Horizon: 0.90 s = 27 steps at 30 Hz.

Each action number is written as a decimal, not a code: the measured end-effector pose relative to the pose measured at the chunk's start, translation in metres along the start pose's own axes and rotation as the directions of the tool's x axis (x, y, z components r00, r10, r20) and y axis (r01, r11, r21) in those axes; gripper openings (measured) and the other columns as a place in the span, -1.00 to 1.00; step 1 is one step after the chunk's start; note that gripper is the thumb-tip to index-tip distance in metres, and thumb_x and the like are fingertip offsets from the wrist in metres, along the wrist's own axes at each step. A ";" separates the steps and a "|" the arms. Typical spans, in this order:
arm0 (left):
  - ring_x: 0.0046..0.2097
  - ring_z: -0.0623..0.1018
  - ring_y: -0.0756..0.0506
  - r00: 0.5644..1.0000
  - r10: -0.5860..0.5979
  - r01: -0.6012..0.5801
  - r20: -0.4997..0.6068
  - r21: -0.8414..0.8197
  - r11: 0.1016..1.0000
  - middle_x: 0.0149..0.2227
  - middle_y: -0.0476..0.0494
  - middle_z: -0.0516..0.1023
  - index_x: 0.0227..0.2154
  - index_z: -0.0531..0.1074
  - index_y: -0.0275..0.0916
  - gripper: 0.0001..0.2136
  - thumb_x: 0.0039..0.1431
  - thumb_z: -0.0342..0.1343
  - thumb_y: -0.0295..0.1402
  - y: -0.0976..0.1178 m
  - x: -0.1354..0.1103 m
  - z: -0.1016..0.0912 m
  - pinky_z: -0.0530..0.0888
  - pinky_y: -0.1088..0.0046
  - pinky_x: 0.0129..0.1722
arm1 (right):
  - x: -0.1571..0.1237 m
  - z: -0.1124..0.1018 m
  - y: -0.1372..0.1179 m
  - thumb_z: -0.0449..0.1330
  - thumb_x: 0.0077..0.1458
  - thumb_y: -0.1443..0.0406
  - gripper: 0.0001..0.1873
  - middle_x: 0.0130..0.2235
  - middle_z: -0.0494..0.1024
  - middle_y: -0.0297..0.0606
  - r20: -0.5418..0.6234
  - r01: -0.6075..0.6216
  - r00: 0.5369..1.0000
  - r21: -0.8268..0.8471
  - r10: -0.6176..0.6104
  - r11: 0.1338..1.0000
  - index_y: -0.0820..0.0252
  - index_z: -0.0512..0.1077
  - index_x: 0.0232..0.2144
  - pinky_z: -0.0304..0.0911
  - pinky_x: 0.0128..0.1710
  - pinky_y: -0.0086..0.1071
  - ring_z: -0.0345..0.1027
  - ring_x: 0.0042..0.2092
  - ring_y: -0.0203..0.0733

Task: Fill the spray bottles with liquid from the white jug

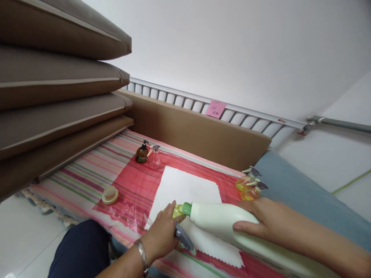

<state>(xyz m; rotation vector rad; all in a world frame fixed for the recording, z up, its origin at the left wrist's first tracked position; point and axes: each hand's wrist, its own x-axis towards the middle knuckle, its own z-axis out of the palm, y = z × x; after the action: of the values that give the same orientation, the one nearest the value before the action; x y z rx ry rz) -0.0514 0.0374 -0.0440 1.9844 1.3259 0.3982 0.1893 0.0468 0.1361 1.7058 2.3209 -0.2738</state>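
Observation:
A large pale green bottle [220, 222] lies on its side on a white cloth [185, 187]. My right hand [255, 220] rests flat on the bottle's body, fingers stretched along it. My left hand [164, 231] is closed around the yellow-green spray head [181, 210] at the bottle's neck, with the grey trigger [184, 237] sticking out below the fingers. A silver bangle [142, 255] sits on my left wrist.
A red plastic sheet [136, 185] covers a striped mattress [87, 170]. A brown pump bottle [142, 153] and a clear spray bottle [154, 158] stand at the back, orange spray bottles [249, 187] at the right, a round lid [110, 195] at the left. Brown cushions [58, 88] are stacked at the left.

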 end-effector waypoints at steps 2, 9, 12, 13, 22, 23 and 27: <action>0.32 -0.04 -0.31 1.000 0.000 0.000 0.002 0.002 1.000 0.35 -0.13 -0.14 0.17 0.17 -0.01 -0.23 -0.21 0.13 -0.52 0.000 0.000 0.000 0.02 0.06 0.24 | 0.000 -0.001 -0.002 0.13 0.00 -0.02 -0.67 -0.27 0.60 -0.21 0.017 -0.012 1.000 -0.006 0.012 1.000 0.05 0.48 -0.36 0.23 -0.35 -0.31 0.44 -0.29 -0.02; 0.31 -0.02 -0.34 1.000 0.004 -0.004 -0.009 0.012 1.000 0.34 -0.22 -0.11 0.17 0.18 -0.03 -0.23 -0.23 0.14 -0.52 0.002 -0.002 0.000 0.05 0.05 0.23 | -0.004 -0.007 -0.009 0.13 0.01 0.01 -0.67 -0.25 0.60 -0.17 0.020 0.000 1.000 -0.006 0.001 1.000 0.09 0.48 -0.32 0.25 -0.32 -0.30 0.44 -0.26 0.00; 0.31 -0.02 -0.34 1.000 0.006 -0.005 -0.009 0.019 1.000 0.34 -0.22 -0.11 0.17 0.17 -0.03 -0.22 -0.23 0.14 -0.52 0.002 -0.001 0.000 0.05 0.05 0.22 | -0.004 -0.007 -0.009 0.13 0.00 0.02 -0.67 -0.27 0.60 -0.16 0.014 -0.010 1.000 -0.010 0.010 1.000 0.11 0.48 -0.35 0.25 -0.33 -0.31 0.44 -0.26 0.00; 0.31 -0.02 -0.34 1.000 0.006 -0.006 -0.008 0.021 1.000 0.34 -0.23 -0.11 0.18 0.17 -0.03 -0.22 -0.23 0.14 -0.51 0.002 -0.001 0.000 0.05 0.05 0.22 | -0.004 -0.006 -0.009 0.14 0.00 0.02 -0.67 -0.27 0.60 -0.16 0.014 -0.010 1.000 -0.009 0.010 1.000 0.11 0.48 -0.36 0.25 -0.34 -0.31 0.44 -0.27 0.00; 0.30 0.01 -0.35 1.000 0.013 -0.012 -0.025 0.029 1.000 0.34 -0.22 -0.09 0.17 0.19 -0.03 -0.24 -0.22 0.13 -0.51 0.000 -0.001 0.001 0.06 0.04 0.22 | -0.003 -0.001 0.000 0.15 0.00 0.01 -0.67 -0.23 0.60 -0.19 0.009 0.005 1.000 0.055 -0.006 0.998 0.07 0.48 -0.31 0.23 -0.33 -0.32 0.44 -0.25 -0.02; 0.30 0.01 -0.34 1.000 0.013 -0.012 -0.027 0.030 0.999 0.34 -0.22 -0.09 0.17 0.19 -0.03 -0.24 -0.21 0.13 -0.52 0.000 -0.001 0.001 0.06 0.05 0.22 | -0.003 0.000 0.002 0.15 0.00 0.00 -0.67 -0.24 0.60 -0.20 0.006 0.008 1.000 0.062 -0.008 0.998 0.07 0.48 -0.31 0.23 -0.33 -0.32 0.44 -0.25 -0.02; 0.30 0.02 -0.32 0.999 0.007 -0.006 -0.035 0.031 1.000 0.34 -0.21 -0.10 0.16 0.18 0.01 -0.23 -0.23 0.13 -0.53 0.000 0.000 0.002 0.06 0.05 0.22 | -0.003 0.010 0.010 0.16 -0.01 0.00 -0.70 -0.29 0.60 -0.27 -0.014 0.023 1.000 0.114 -0.022 0.993 0.05 0.48 -0.37 0.22 -0.37 -0.35 0.44 -0.30 -0.07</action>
<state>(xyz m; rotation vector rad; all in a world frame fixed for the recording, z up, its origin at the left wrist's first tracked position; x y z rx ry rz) -0.0508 0.0366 -0.0453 2.0160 1.3552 0.4198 0.2009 0.0446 0.1277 1.7388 2.3766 -0.4082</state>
